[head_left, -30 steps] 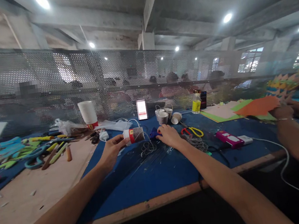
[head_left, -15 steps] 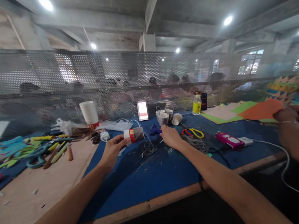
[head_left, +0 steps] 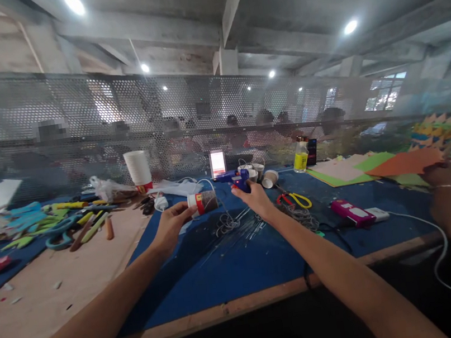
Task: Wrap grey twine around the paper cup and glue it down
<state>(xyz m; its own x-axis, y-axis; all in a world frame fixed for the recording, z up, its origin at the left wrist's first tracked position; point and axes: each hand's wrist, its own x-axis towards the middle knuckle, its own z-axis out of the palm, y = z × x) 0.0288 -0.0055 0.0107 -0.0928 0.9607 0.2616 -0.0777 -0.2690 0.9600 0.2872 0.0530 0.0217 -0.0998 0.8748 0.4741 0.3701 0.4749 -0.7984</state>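
Observation:
Between the thumb and fingers of my left hand (head_left: 174,223) is a paper cup (head_left: 207,201), lying sideways, with a red band and grey cord wound around part of it. My right hand (head_left: 255,197) grips a blue glue gun (head_left: 233,179), its nozzle pointing left, above and to the right of the cup. Loose grey cord (head_left: 228,224) and clear thin sticks (head_left: 253,226) lie on the blue mat (head_left: 185,293) below. Behind my right hand stand small cups with cord handles, and another cup (head_left: 270,178) lies on its side.
Scissors (head_left: 300,200), tangled cord and a magenta box (head_left: 353,213) lie right of my arm. A stack of cups (head_left: 138,169) and a bottle (head_left: 300,158) stand behind. Another person's hands (head_left: 442,176) hold orange paper at right. Tools lie left.
My right hand has lifted the glue gun from the mat, and its nozzle now points left. The cup in my left hand has barely moved. The view has shifted slightly.

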